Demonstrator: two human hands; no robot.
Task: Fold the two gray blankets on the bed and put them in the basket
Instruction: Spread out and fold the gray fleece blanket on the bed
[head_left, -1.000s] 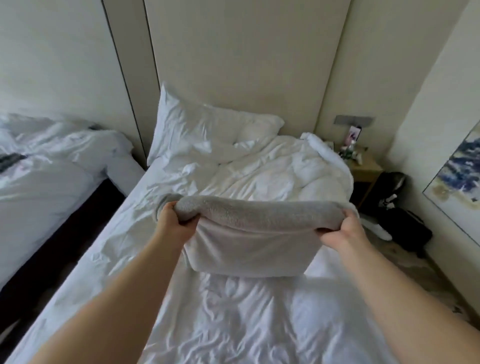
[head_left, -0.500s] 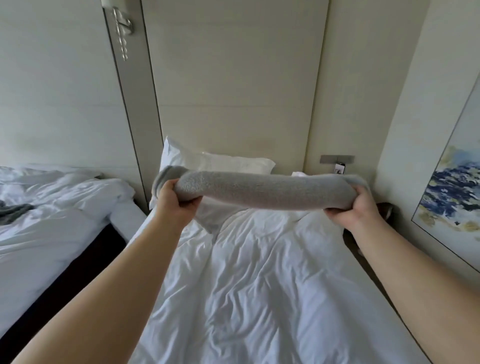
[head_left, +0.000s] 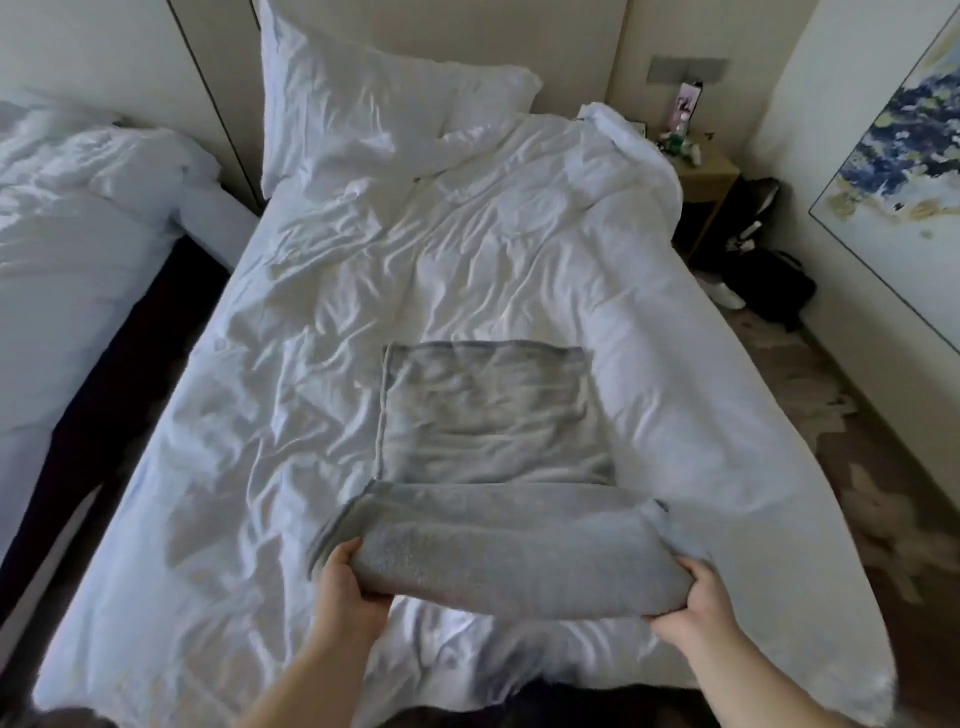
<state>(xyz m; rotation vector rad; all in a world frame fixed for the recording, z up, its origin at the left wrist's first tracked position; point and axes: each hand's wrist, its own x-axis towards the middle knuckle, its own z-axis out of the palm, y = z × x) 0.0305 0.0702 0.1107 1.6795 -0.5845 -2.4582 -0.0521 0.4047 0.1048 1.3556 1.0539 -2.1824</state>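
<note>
The bed (head_left: 291, 395) carried the gray blanket (head_left: 493, 415) toward its foot end, the far part spread flat and the near part doubled into a thick fold. The fold's long axis ran left to right, straight across between the hands. The left hand (head_left: 345, 582) gripped the fold's left end and the right hand (head_left: 691, 597) its right end, fingers curled under, neither nearer. Half a second earlier the whole blanket was lifted clear of the bed; it had since come down.
</note>
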